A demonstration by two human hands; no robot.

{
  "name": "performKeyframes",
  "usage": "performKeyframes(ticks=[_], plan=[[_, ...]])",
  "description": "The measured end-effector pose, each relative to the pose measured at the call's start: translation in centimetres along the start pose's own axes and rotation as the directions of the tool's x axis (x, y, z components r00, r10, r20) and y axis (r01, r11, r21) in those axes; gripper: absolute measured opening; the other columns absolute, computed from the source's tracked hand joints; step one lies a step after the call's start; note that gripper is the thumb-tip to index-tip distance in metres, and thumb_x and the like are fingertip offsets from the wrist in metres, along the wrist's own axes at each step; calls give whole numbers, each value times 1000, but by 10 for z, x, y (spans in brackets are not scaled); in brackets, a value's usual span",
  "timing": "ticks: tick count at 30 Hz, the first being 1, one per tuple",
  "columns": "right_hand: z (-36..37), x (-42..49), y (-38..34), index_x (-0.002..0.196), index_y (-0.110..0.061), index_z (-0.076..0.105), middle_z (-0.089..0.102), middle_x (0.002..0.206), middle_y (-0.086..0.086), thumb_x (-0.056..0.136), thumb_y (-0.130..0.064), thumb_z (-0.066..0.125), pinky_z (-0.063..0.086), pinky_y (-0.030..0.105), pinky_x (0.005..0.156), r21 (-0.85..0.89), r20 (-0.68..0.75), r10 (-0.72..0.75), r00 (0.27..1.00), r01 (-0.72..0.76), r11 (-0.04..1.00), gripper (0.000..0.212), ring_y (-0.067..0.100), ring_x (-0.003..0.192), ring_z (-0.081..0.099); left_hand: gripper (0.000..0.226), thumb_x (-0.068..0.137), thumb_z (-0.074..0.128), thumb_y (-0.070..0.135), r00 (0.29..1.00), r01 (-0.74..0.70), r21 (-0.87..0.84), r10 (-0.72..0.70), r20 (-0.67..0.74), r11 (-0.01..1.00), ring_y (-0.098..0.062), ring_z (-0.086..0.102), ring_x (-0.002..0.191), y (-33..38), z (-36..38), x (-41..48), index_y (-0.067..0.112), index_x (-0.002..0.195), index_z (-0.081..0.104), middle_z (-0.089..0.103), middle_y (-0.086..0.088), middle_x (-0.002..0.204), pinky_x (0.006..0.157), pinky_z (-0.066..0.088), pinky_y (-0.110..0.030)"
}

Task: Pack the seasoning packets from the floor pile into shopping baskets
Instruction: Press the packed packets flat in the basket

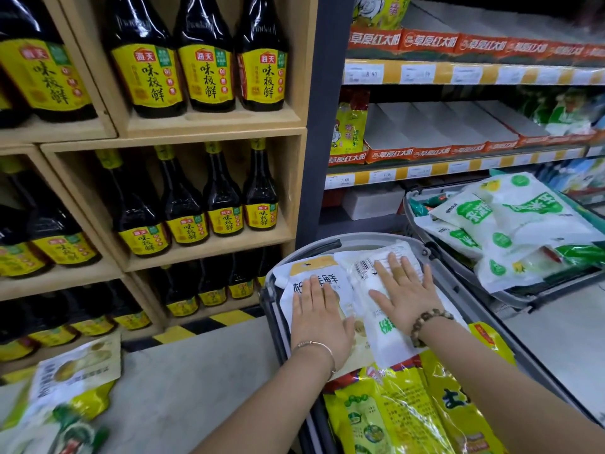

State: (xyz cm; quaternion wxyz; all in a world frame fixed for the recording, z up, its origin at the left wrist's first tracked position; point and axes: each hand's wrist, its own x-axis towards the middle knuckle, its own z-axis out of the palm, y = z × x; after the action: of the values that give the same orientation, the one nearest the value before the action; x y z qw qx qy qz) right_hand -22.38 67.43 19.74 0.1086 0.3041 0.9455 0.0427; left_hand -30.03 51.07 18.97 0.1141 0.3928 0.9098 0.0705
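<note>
Seasoning packets (381,335) lie flat in the near grey basket (357,236), left hand (319,319) and right hand (406,299) pressing them down with straight, spread fingers (397,271), probably to level the layer for more.

Bright, even indoor light from above; image soft, wide-angle warped.
Glare streaks on dark bottles (204,24) and glossy white packets (517,221) at right. Shadows faint. Wooden shelves (209,247) bow at left edge. Floor packets (68,398) lower left smeared, out of focus. Top right corner dark; price labels (415,73) blurred, mostly unreadable.
</note>
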Motion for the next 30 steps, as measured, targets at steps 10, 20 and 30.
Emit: performKeyframes(ticks=[10,20,30], plan=[[15,-2,4,143,-28,-22,-11,158,4,52,-69,-45,-8,40,116,-8,-99,3,995,-4,1000,103,21,146,-7,71,98,22,47,1000,-12,-16,12,2,1000,-31,-19,143,0,2,1,6,149,-7,-19,-16,155,109,-19,-40],[23,-3,12,139,-31,-19,-7,158,3,72,-66,-13,2,35,118,66,-124,4,992,4,998,76,19,146,-2,71,99,24,44,999,-30,-109,33,30,994,-31,-22,141,6,11,6,4,148,-7,-21,-17,154,112,-17,-42],[8,-7,1,148,-25,-14,-17,157,5,92,-49,5,5,40,119,-37,-14,46,999,-47,998,65,22,146,-8,67,97,32,43,994,-101,-116,105,27,988,-28,-2,145,-5,2,-3,7,149,9,-1,-15,157,116,-1,-43]])
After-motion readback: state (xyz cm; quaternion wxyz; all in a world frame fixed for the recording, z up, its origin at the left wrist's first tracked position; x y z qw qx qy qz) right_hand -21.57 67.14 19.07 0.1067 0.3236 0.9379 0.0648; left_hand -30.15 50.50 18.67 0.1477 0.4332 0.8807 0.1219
